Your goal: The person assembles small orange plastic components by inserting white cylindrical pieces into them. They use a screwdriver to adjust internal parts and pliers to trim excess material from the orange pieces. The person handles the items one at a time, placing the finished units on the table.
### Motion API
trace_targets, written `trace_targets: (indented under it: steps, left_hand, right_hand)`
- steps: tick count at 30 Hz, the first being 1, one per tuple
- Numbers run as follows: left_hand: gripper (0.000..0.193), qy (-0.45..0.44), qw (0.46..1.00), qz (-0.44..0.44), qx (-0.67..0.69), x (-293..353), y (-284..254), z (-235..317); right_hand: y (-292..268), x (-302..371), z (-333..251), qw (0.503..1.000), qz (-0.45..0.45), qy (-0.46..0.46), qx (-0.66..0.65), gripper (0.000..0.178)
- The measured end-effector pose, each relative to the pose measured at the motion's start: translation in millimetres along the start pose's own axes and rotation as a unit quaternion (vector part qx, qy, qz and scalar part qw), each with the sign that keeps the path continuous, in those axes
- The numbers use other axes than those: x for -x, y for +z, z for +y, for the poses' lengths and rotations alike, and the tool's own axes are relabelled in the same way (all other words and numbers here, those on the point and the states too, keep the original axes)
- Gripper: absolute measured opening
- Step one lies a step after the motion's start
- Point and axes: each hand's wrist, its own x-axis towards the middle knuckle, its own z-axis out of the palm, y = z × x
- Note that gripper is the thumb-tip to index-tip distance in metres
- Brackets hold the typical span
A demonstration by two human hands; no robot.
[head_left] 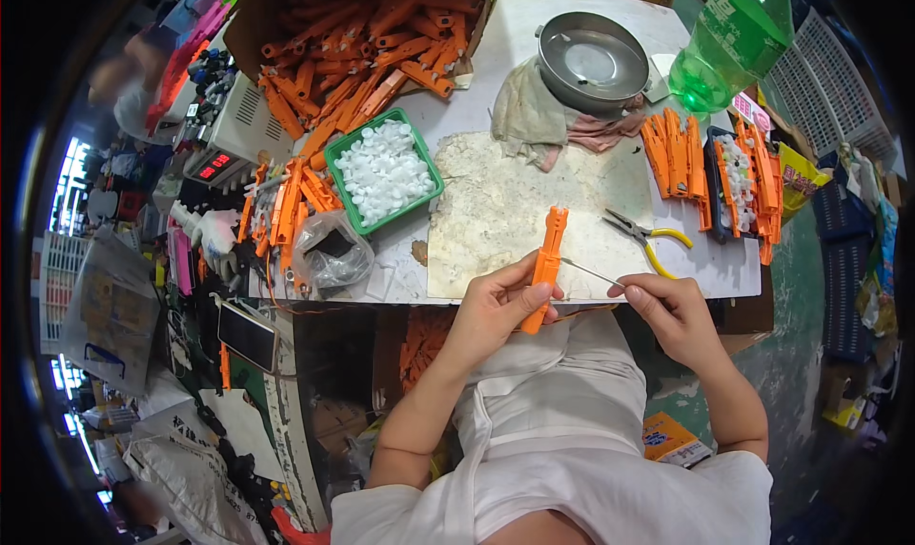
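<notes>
My left hand (505, 302) is closed around a long orange plastic part (546, 267), held upright at the table's front edge. Between the fingers of my right hand (671, 314) is a thin metal rod-like tool (591, 272); its far tip meets or lies very near the side of the orange part. I cannot make out the exact kind of tool. Yellow-handled pliers (650, 238) lie on the worn board (534, 211) just beyond my right hand. A green basket (386, 171) of small white plastic pieces stands to the left.
A box (238, 21) spills many orange parts (372, 59) onto the table's back left. Metal pan (591, 61) and rag (530, 114) sit at the back. More orange parts (675, 154), a dark tray (734, 185) and a green bottle (732, 40) are right. A plastic bag (334, 250) lies front left.
</notes>
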Motion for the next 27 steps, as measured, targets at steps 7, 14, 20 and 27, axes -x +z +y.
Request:
trace_targets:
  steps: [7,14,20,27]
  left_hand:
    - [0.058,0.011,0.999,-0.007,-0.029,0.2,-2.4,-2.0]
    - [0.051,0.032,0.999,0.013,-0.035,-0.1,-0.7,-6.7]
    - [0.059,0.051,0.997,0.027,0.052,-5.2,0.2,-7.6]
    - [0.060,0.046,0.997,0.018,0.060,-5.2,-1.1,-6.6]
  right_hand:
    - [-13.2,-12.2,-0.4,0.955,-0.130,0.170,-0.204,0.028]
    - [10.6,3.0,10.2,0.961,0.050,-0.181,0.202,0.015]
    - [10.0,8.2,-1.0,0.997,-0.022,-0.037,0.064,0.017]
    - [0.8,4.2,-2.6,0.996,-0.086,0.035,0.005,0.021]
